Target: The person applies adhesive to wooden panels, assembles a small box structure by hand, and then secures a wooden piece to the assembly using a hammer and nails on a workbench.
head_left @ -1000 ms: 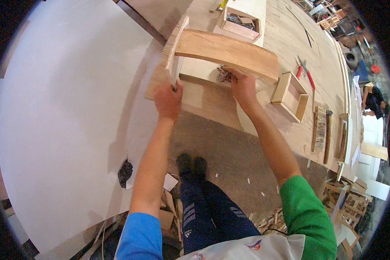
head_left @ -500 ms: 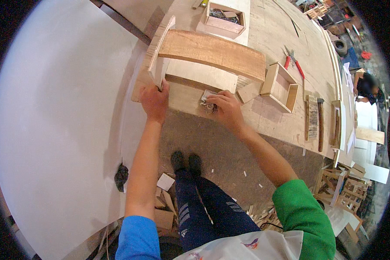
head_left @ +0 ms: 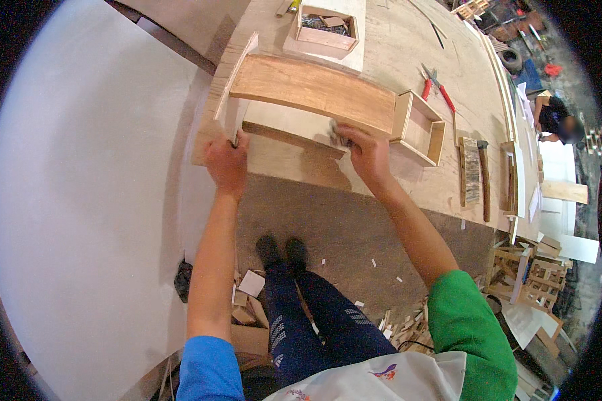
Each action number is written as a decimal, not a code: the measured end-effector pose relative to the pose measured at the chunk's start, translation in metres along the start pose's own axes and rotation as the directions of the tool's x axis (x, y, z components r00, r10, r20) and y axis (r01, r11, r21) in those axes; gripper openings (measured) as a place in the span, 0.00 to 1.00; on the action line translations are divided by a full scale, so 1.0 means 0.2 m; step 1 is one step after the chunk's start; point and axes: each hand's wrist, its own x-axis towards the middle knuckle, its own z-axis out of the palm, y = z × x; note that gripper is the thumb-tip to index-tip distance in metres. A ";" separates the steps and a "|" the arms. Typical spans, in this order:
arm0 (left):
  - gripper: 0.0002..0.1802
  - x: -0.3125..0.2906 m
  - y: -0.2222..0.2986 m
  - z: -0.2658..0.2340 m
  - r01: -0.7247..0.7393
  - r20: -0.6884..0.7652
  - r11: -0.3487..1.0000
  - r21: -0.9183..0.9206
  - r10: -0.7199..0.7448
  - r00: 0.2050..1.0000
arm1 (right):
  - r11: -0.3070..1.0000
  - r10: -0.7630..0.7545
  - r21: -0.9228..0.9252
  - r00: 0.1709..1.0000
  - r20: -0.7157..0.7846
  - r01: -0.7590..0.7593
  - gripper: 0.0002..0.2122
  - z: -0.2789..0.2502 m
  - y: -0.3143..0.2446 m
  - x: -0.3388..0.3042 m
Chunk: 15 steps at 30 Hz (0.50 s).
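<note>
On the workbench stands a wooden assembly with an upright end board, a long brown board and a paler board below it. My left hand is closed around the near end of the upright board, its fingers partly hidden. A small crumpled greyish-white wad is pinched in my right hand. The wad is at the right part of the pale board, just under the brown one. Blur hides what the wad is made of and whether it touches the wood.
Right of the assembly lie an open wooden box, red-handled pliers and a hammer beside a wood block. A box of metal pieces stands farther back. A large white panel fills the left. Another person works far right.
My right hand has carried the crumpled wad away from the bench's front edge, up to the pale board. The left hand keeps its hold on the upright board. The whole view has shifted slightly.
</note>
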 end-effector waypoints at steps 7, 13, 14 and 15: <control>0.19 0.01 -0.02 -0.01 -0.031 -0.022 0.999 -0.010 0.030 0.999 | 0.997 0.080 -0.029 0.993 0.088 -0.077 0.13 -0.02 0.07 -0.24; 0.18 0.00 0.01 -0.01 -0.040 0.005 0.999 0.033 0.040 0.999 | 0.991 0.109 -0.055 0.981 -0.162 -0.119 0.10 -0.02 0.19 -0.10; 0.18 -0.01 0.00 0.00 -0.032 0.010 0.999 0.015 0.031 0.999 | 0.995 0.074 -0.061 0.985 -0.154 -0.084 0.10 0.02 0.16 -0.09; 0.18 0.00 0.02 0.00 -0.050 -0.008 0.999 0.014 0.050 0.999 | 0.995 -0.032 -0.100 0.994 -0.106 0.021 0.09 0.08 0.11 -0.15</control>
